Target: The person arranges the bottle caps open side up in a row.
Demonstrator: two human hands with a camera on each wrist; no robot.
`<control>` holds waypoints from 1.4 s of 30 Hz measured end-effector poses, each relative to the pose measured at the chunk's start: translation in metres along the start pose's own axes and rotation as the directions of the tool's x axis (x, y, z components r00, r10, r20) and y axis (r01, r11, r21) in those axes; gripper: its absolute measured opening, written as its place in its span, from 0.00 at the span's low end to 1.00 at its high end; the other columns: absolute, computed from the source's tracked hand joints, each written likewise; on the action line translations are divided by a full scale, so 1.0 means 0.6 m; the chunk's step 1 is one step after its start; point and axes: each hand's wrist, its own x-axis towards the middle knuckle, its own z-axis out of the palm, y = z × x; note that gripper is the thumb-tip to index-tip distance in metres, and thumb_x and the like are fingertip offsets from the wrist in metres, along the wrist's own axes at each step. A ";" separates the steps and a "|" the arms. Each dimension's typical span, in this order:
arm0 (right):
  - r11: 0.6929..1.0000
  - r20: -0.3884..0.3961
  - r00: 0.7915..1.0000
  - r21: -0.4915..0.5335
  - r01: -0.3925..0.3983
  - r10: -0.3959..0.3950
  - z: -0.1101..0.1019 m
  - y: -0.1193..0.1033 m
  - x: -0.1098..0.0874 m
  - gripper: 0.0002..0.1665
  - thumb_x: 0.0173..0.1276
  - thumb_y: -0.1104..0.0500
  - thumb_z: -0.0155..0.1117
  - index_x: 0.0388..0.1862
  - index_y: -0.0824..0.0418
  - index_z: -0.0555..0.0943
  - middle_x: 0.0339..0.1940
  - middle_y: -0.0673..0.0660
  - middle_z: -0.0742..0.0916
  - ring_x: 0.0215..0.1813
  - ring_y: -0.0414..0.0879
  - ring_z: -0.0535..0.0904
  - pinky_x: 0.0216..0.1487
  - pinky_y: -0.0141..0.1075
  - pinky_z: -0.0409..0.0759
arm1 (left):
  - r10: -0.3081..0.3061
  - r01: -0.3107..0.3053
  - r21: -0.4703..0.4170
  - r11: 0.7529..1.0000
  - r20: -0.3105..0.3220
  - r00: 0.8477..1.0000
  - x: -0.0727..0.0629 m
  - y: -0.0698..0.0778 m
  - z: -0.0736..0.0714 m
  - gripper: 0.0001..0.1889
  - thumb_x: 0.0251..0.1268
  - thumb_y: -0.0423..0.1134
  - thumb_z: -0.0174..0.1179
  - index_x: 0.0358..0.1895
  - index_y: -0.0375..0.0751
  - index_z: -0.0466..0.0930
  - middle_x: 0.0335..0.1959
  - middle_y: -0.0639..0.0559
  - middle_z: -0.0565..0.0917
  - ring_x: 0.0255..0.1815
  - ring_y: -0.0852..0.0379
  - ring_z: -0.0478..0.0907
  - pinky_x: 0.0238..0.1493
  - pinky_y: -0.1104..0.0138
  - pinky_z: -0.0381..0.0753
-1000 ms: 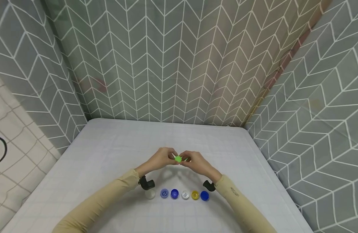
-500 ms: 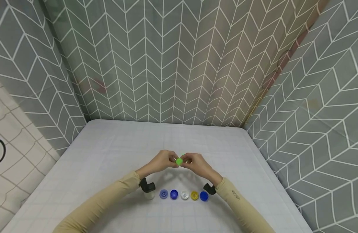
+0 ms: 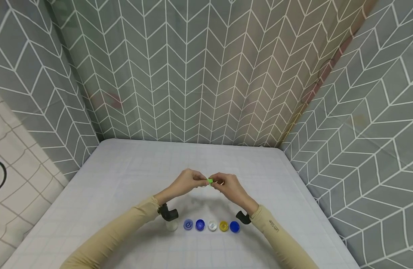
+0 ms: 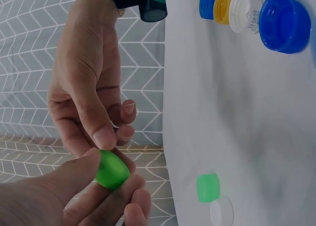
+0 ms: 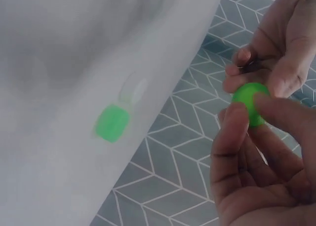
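Note:
Both hands meet over the table, pinching a bright green bottle cap (image 3: 210, 181) between their fingertips. My left hand (image 3: 188, 182) grips it from the left with thumb and fingers. From the other side my right hand (image 3: 230, 186) holds its edge between thumb and fingers. In the left wrist view the green bottle cap (image 4: 112, 170) appears tilted, its smooth rounded face partly covered by fingers. The right wrist view shows the same bottle cap (image 5: 247, 98) with a thumb across it. Behind the hands, a second green cap (image 4: 208, 187) lies on the table beside a clear cap (image 4: 222, 211).
Nearer the body, a row of caps lies on the white table (image 3: 142, 160): a whitish one (image 3: 172, 225), a light blue one (image 3: 188, 224), a dark blue one (image 3: 200, 224), a white one (image 3: 212, 225), a yellow one (image 3: 223, 226) and a blue one (image 3: 234, 226).
The held green cap has turned from showing its round face to a narrower, edge-on look. Both hands have shifted slightly up, with the cap a little to the right. The row stays put.

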 end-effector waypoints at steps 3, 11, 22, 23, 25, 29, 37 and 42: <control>1.000 0.012 1.000 0.009 0.000 -0.001 -0.003 -0.002 -0.006 0.15 0.66 0.58 0.66 0.51 0.56 0.83 0.40 0.51 0.89 0.36 0.43 0.83 0.31 0.29 0.79 | 0.012 -0.012 -0.002 1.000 -0.009 1.000 0.000 0.000 0.002 0.13 0.59 0.51 0.67 0.40 0.49 0.87 0.36 0.53 0.88 0.39 0.56 0.85 0.42 0.59 0.82; 0.999 0.000 1.000 -0.010 0.030 -0.030 0.000 0.002 -0.015 0.17 0.65 0.55 0.67 0.52 0.59 0.83 0.45 0.52 0.88 0.39 0.43 0.82 0.39 0.30 0.79 | -0.019 0.021 -0.053 0.998 0.029 0.999 0.001 -0.005 0.012 0.21 0.54 0.46 0.71 0.49 0.40 0.83 0.38 0.50 0.89 0.39 0.59 0.86 0.46 0.57 0.83; 0.999 0.101 0.995 -0.054 0.003 0.003 -0.022 0.009 -0.023 0.14 0.63 0.57 0.69 0.47 0.58 0.84 0.45 0.51 0.87 0.38 0.43 0.79 0.35 0.29 0.76 | 0.039 -0.038 -0.014 0.999 0.055 0.998 0.006 0.019 0.037 0.12 0.54 0.37 0.71 0.41 0.39 0.84 0.35 0.48 0.89 0.37 0.57 0.87 0.39 0.63 0.84; 0.998 0.107 0.994 -0.062 -0.004 0.010 -0.027 0.009 -0.025 0.14 0.62 0.57 0.69 0.47 0.58 0.84 0.45 0.50 0.87 0.38 0.43 0.78 0.35 0.29 0.76 | 0.045 -0.044 -0.007 0.999 0.055 0.997 0.007 0.024 0.041 0.12 0.54 0.36 0.71 0.41 0.38 0.84 0.35 0.47 0.89 0.37 0.57 0.87 0.39 0.63 0.84; 0.997 0.103 0.995 -0.072 -0.005 0.013 -0.037 0.009 -0.030 0.14 0.62 0.58 0.69 0.46 0.57 0.84 0.44 0.50 0.87 0.38 0.43 0.78 0.35 0.30 0.76 | 0.046 -0.046 0.007 0.999 0.055 0.997 0.011 0.033 0.048 0.12 0.54 0.35 0.70 0.41 0.39 0.83 0.35 0.47 0.89 0.36 0.58 0.86 0.38 0.65 0.84; 0.995 0.081 0.997 -0.098 -0.014 0.022 -0.057 0.009 -0.047 0.14 0.60 0.58 0.71 0.46 0.57 0.83 0.43 0.49 0.86 0.37 0.43 0.77 0.34 0.30 0.76 | 0.065 -0.068 0.064 0.996 0.048 0.997 0.018 0.053 0.068 0.12 0.54 0.35 0.71 0.41 0.38 0.82 0.35 0.48 0.89 0.35 0.59 0.86 0.35 0.69 0.83; 0.990 0.081 0.996 -0.140 -0.033 0.045 -0.099 0.019 -0.113 0.16 0.58 0.56 0.73 0.44 0.57 0.81 0.41 0.48 0.85 0.37 0.42 0.77 0.36 0.29 0.76 | 0.132 -0.153 0.225 0.962 0.103 0.986 0.013 0.104 0.127 0.13 0.56 0.39 0.70 0.42 0.40 0.81 0.39 0.50 0.88 0.39 0.61 0.85 0.36 0.76 0.79; 0.988 0.119 0.990 -0.144 -0.062 0.079 -0.120 0.028 -0.149 0.16 0.57 0.56 0.74 0.42 0.57 0.79 0.38 0.48 0.84 0.37 0.46 0.77 0.35 0.29 0.75 | 0.211 -0.244 0.413 0.877 0.124 0.970 0.008 0.130 0.167 0.12 0.57 0.44 0.70 0.41 0.44 0.83 0.37 0.55 0.88 0.37 0.63 0.82 0.38 0.76 0.76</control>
